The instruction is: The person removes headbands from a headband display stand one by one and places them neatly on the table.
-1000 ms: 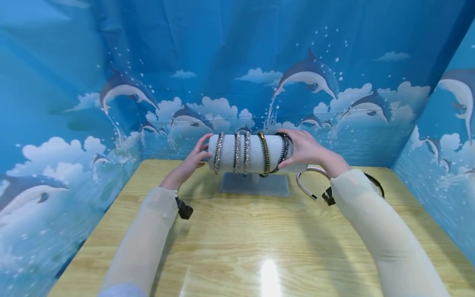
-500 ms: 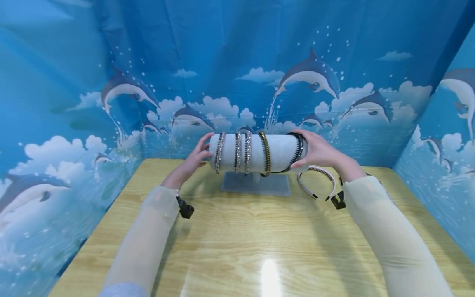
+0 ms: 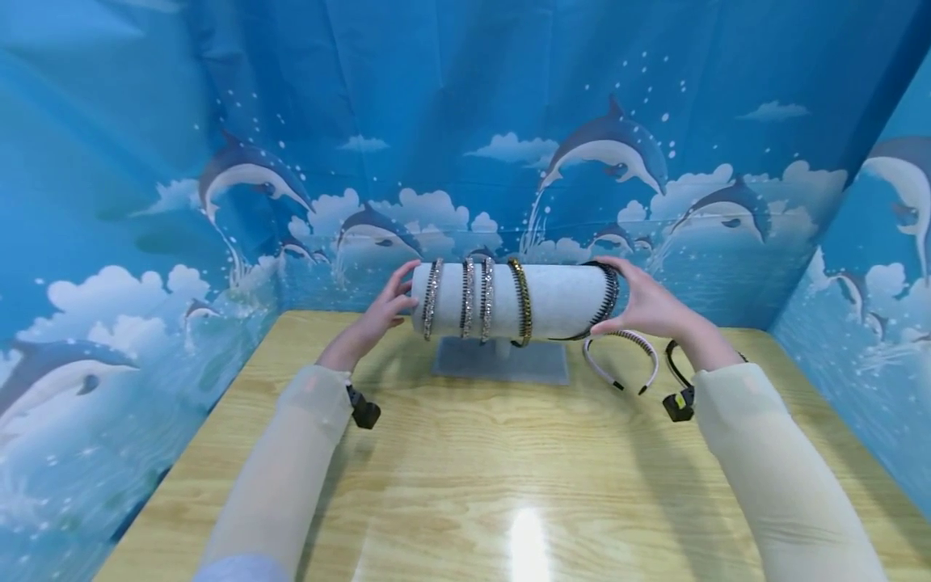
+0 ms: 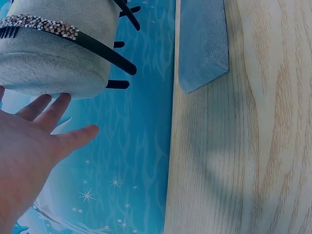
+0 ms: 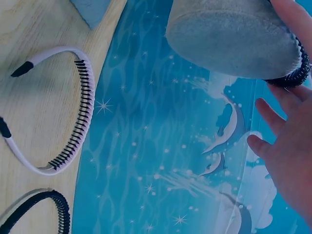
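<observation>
A white fuzzy roll (image 3: 560, 301) lies crosswise on a grey base (image 3: 500, 361) at the back of the wooden table (image 3: 473, 469). Several sparkly headbands (image 3: 483, 299) ring its left half. My right hand (image 3: 643, 305) pinches a black toothed headband (image 3: 604, 305) at the roll's right end, thumb on top and fingers below. The right wrist view shows this black headband (image 5: 295, 77) hugging the rim of the roll (image 5: 229, 36). My left hand (image 3: 387, 309) presses straight fingers against the roll's left end. In the left wrist view, those fingers (image 4: 46, 109) touch the roll (image 4: 53, 63).
A white headband with black teeth (image 3: 621, 356) lies on the table right of the base, and a black headband (image 3: 675, 365) lies beyond it by my right wrist. Blue dolphin backdrop walls (image 3: 465, 145) close in the back and both sides.
My right hand has slid the black toothed headband rightward along the roll, from beside the gold band to the roll's right end. The left hand has stayed at the left end.
</observation>
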A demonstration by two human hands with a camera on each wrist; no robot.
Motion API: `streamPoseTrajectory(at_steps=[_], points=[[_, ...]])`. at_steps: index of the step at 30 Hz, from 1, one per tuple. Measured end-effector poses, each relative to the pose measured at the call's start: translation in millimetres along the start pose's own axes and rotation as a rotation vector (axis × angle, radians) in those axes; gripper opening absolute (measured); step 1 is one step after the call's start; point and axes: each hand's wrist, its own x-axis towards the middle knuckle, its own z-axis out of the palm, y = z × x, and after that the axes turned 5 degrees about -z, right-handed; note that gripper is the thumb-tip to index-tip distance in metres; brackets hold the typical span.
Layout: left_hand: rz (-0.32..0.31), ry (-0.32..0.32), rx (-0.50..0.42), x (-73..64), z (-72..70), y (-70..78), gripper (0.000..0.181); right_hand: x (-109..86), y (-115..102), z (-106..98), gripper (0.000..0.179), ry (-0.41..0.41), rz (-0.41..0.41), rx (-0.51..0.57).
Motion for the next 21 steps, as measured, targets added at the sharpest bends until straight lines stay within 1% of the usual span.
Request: streamPoseTrajectory(at_steps=[5,12,16,21], points=[[0.000,-0.002,-0.001,1.4,-1.0,-1.6,0.069,-10.3,9.9,3.2,0.119,0.032,0.031,0.055],[0.006,0.014,-0.018,20.4,-10.1,-23.1,0.068,-23.6,27.6,12.9,0.119,0.096,0.073,0.169],[0.013,0.034,0.000,22.3,-10.0,-26.5,0.067,-31.5,36.8,17.4,0.118,0.129,0.101,0.217],[0.009,0.050,0.027,20.8,-8.6,-27.0,0.067,-47.5,47.7,19.8,0.117,0.159,0.129,0.234]])
